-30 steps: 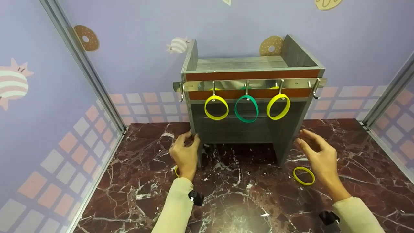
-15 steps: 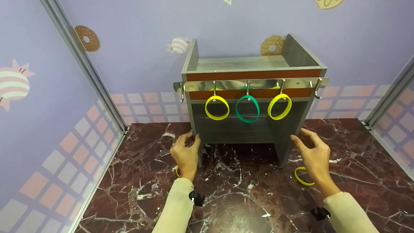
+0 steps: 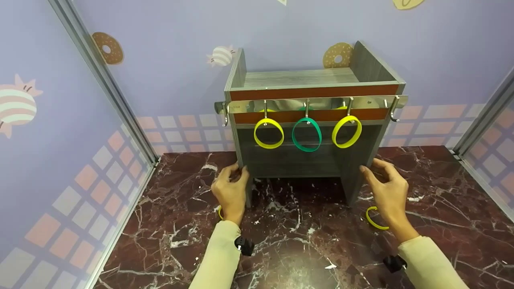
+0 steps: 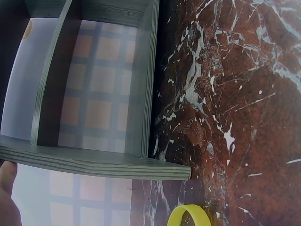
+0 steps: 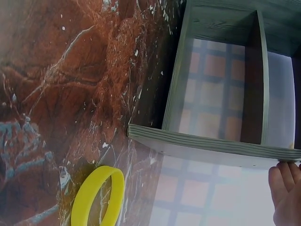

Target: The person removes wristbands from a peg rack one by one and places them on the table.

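Observation:
A small grey wood-grain shelf (image 3: 296, 77) stands on the table, with a metal hook rail (image 3: 369, 102) across its front. From the hooks hang a yellow silicone wristband (image 3: 257, 141), a green wristband (image 3: 294, 141) and another yellow wristband (image 3: 348, 143). My left hand (image 3: 229, 192) grips the shelf's left side panel low down, thumb at the front edge. On the opposite side, my right hand (image 3: 391, 194) holds the right panel the same way, its fingers against the outer face in the right wrist view. Both hands' far fingertips are partly hidden behind the panels.
One loose yellow wristband (image 5: 96, 195) lies on the marble-patterned table (image 3: 289, 257) beside the right hand. Another loose yellow wristband (image 4: 190, 214) lies by the left hand, mostly hidden in the head view. Patterned walls (image 3: 168, 60) stand behind and at both sides.
My right hand has moved left onto the right panel, thumb now at its front edge, covering part of the loose wristband. The left hand has stayed put; the shelf looks almost unmoved.

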The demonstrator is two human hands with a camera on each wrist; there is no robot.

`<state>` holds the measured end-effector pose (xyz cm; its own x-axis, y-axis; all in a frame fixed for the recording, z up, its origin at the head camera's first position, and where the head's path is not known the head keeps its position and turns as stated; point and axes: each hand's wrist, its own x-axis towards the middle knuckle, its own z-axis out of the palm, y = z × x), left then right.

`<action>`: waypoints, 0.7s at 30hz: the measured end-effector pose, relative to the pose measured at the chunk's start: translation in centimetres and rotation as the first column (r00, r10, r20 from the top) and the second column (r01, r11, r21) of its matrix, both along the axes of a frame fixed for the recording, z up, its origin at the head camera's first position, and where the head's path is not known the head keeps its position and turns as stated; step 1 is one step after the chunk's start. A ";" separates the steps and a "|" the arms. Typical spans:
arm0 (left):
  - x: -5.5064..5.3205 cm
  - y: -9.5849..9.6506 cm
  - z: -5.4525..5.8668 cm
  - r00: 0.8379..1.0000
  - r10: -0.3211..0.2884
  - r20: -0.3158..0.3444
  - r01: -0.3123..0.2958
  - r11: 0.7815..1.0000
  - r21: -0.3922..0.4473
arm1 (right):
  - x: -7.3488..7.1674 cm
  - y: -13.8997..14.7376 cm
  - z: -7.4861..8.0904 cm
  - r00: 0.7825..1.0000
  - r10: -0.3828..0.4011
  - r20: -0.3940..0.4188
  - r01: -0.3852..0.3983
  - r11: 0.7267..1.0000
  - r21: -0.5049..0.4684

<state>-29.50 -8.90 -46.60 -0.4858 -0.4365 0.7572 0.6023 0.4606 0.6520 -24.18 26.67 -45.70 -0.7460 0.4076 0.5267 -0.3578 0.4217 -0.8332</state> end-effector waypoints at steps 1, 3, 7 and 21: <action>0.0 0.0 0.0 1.000 -0.001 0.000 0.001 1.000 0.000 | 0.0 0.0 0.0 1.000 0.000 0.000 0.000 1.000 0.000; 0.0 0.0 0.0 1.000 0.016 -0.001 -0.016 1.000 -0.012 | 0.0 -0.1 0.0 1.000 -0.001 -0.001 0.001 1.000 -0.002; 0.1 0.0 0.0 0.999 0.049 -0.012 -0.049 0.998 -0.037 | 0.0 -0.1 0.1 1.000 -0.002 0.001 0.002 1.000 -0.006; -0.2 0.0 -0.2 0.998 0.016 -0.063 -0.017 1.000 -0.006 | -0.6 -0.3 -0.2 0.998 -0.046 -0.035 0.046 0.999 -0.009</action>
